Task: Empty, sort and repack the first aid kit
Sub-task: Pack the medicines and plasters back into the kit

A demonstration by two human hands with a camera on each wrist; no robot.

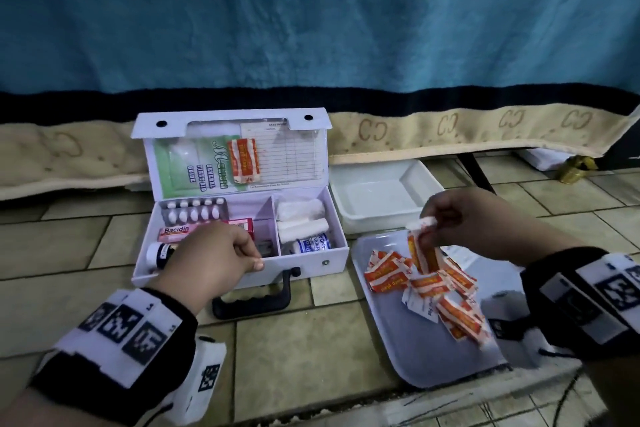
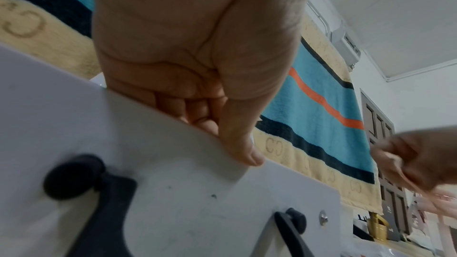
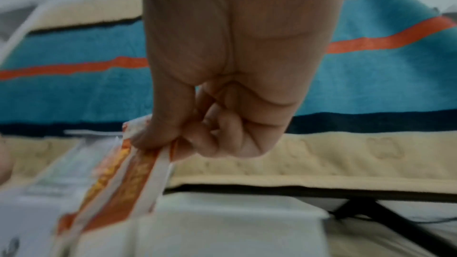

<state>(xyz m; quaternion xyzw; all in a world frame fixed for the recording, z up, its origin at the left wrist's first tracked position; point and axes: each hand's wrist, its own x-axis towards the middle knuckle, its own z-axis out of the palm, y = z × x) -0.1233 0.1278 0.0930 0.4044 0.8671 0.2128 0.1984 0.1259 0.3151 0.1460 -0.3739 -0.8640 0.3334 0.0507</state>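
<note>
Head view: emptying packets onto the tray.
Your left hand (image 1: 216, 255) grips the kit (image 1: 332, 218) wall; right hand (image 1: 450, 215) pinches packets (image 1: 420, 253). Lower them onto the tray (image 1: 415, 350) before letting go.

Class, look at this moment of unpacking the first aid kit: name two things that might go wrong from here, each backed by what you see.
1. The right hand pinches a strip of orange packets by its top above the grey tray; packets may land off it.
2. The left hand grips the kit's front wall; pulling might tip the open kit, shifting the small bottle.
</note>
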